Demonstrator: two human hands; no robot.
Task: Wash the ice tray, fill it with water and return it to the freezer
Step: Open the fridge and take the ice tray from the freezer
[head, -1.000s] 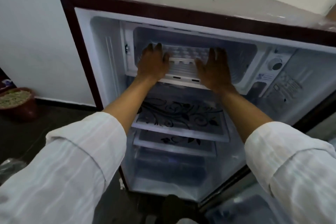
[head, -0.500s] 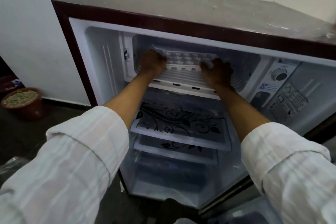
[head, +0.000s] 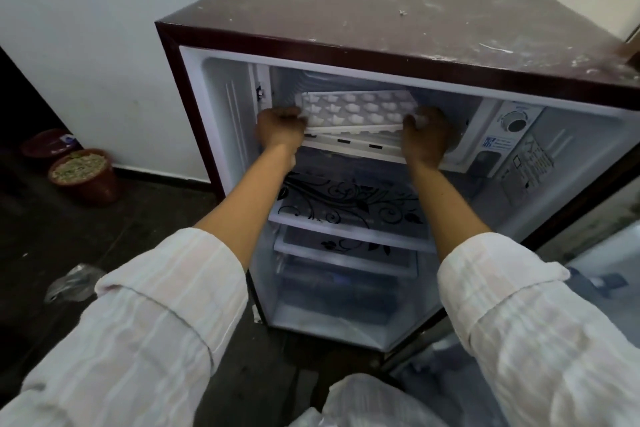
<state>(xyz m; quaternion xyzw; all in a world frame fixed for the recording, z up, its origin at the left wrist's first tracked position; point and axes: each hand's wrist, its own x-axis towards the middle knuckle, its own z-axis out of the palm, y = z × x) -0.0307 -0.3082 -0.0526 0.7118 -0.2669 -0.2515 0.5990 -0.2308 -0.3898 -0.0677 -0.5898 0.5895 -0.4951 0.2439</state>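
Ice tray: white, many-celled, sitting at the mouth of the freezer compartment at the top of the open fridge, its near edge just above the compartment's front lip and slightly askew to it. We could not tell whether the cells held water, ice or nothing. The left hand gripped the tray's left end, fingers curled over the rim; the right hand gripped the right end the same way. Both sleeves were rolled back. Below lay a glass shelf with a floral print; the thermostat dial stood right of the compartment, and a flower pot well off on the floor by the wall. Risks, as we judged them: if the tray was filled, any tilt between the two hands would slop water onto the lip and the shelf beneath. The skewed edge could catch on the lip or the compartment's side. A pinch held only at the ends could slip.
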